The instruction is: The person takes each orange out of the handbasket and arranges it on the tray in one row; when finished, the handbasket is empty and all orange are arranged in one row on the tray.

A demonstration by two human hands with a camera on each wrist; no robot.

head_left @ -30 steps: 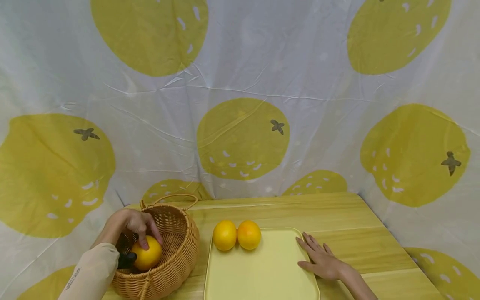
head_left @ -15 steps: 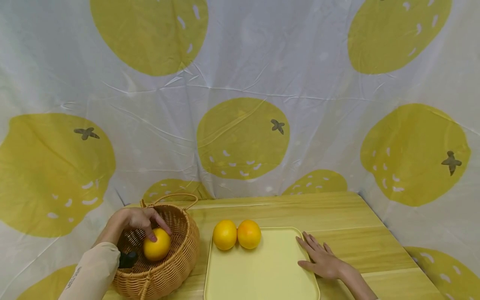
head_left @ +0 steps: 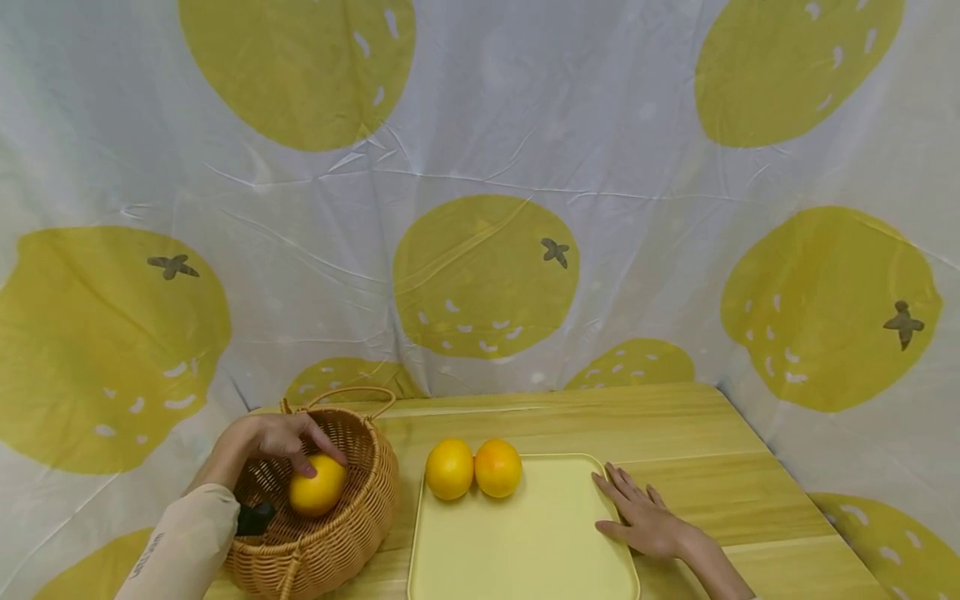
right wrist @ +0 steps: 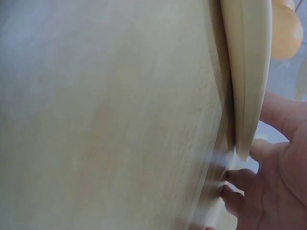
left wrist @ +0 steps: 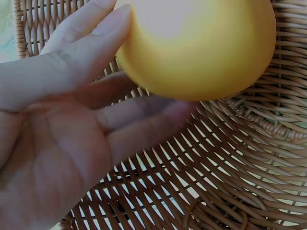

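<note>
Inside a brown wicker basket point(head_left: 352, 529) at the left, my left hand point(head_left: 277, 437) holds an orange point(head_left: 318, 487) between thumb and fingers. Up close in the left wrist view, the thumb presses one side of the orange point(left wrist: 206, 52); other fingers reach below it, and its far side is hidden. My right hand point(head_left: 648, 525) lies with fingers spread at the right edge of a pale yellow tray point(head_left: 540, 542). The right wrist view has the thumb and fingers point(right wrist: 240, 179) by the tray's rim point(right wrist: 249, 72).
Two more oranges, one on the left point(head_left: 449, 471) and one on the right point(head_left: 498, 469), sit side by side at the tray's far left corner. The basket's handle point(head_left: 352, 390) stands toward the back. A fruit-printed curtain point(head_left: 487, 167) hangs behind the wooden table point(head_left: 720, 467).
The orange in my left hand has shifted right and away from me within the basket, mostly in the first half second. My right hand and the tray stay put.
</note>
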